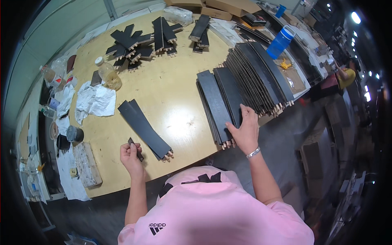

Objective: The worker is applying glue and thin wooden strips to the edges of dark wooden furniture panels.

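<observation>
My left hand (131, 156) is closed around a short, dark flat strip (139, 154) above the table's near edge; its exact kind is unclear. Just right of it lie a couple of dark slats (145, 128) with pale wooden pegs at their near end. My right hand (245, 130) has thumb and fingers spread over a small stack of similar dark slats (215, 106). Its thumb is at that stack's right edge, while the fingertips reach the neighbouring slats (229, 92). A long row of slats standing close together (255, 75) fills the table's right side.
The pale wooden table (179, 87) carries loose piles of dark slats (130, 45) at the back. On the left are a bottle of yellowish liquid (108, 73), white cloths (96, 100), a dark jar (75, 134) and a stained block (87, 163). A blue bottle (281, 42) stands back right.
</observation>
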A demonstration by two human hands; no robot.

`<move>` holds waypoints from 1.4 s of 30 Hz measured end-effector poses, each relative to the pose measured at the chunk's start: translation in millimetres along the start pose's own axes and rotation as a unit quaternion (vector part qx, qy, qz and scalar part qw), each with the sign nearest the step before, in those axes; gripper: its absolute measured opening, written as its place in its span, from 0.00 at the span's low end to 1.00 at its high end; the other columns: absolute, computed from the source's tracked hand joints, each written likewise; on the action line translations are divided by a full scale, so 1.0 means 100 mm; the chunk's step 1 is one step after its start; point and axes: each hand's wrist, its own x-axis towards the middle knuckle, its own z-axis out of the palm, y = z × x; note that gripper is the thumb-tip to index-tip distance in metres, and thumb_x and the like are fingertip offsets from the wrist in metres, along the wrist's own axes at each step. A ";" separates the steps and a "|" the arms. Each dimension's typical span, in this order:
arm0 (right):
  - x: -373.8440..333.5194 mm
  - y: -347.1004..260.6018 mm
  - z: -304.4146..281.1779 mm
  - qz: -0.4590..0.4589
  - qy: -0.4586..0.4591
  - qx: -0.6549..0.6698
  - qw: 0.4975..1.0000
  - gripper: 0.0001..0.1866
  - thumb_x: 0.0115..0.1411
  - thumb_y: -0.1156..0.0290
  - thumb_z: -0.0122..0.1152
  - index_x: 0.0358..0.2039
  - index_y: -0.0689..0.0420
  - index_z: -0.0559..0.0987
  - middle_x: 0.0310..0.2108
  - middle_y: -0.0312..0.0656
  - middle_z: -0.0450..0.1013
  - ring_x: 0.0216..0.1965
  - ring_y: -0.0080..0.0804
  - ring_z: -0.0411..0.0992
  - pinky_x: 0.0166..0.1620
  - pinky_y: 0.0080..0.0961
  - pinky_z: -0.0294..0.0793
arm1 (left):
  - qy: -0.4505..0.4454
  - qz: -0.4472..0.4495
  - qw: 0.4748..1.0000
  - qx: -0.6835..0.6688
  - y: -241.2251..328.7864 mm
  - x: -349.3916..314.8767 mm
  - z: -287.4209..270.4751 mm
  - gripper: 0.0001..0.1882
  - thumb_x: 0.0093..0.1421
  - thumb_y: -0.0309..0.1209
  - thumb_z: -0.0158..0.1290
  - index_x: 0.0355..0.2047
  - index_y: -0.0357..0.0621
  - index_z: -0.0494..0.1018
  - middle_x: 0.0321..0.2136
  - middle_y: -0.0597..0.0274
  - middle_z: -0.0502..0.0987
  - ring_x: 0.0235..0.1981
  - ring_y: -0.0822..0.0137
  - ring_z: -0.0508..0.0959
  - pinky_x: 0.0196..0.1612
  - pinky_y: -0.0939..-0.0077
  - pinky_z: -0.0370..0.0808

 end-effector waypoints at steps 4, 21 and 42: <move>0.00 0.15 -0.02 0.056 -0.012 -0.034 0.998 0.42 0.44 0.61 0.74 0.57 0.65 0.68 0.50 0.49 0.67 0.54 0.47 0.66 0.55 0.38 0.69 | -0.071 -0.045 0.996 -0.011 0.14 -0.08 0.42 0.04 0.67 0.28 0.50 0.35 0.43 0.69 0.27 0.63 0.77 0.24 0.76 0.75 0.31 0.82 0.75; -0.42 0.48 0.15 0.098 0.054 0.201 0.973 0.40 0.44 0.67 0.72 0.57 0.67 0.66 0.49 0.55 0.68 0.51 0.51 0.69 0.53 0.37 0.70 | -0.338 -0.261 0.902 -0.061 0.24 -0.16 1.73 0.11 0.60 0.19 0.54 0.44 0.38 0.73 0.34 0.59 0.77 0.32 0.69 0.77 0.37 0.74 0.77; -0.59 0.66 0.51 0.119 0.152 0.340 0.921 0.37 0.39 0.70 0.76 0.49 0.66 0.69 0.47 0.54 0.68 0.51 0.50 0.67 0.55 0.39 0.68 | -0.465 0.468 0.666 0.347 0.05 -0.35 3.14 0.05 0.44 0.22 0.56 0.23 0.46 0.78 0.23 0.59 0.71 0.29 0.55 0.75 0.31 0.61 0.73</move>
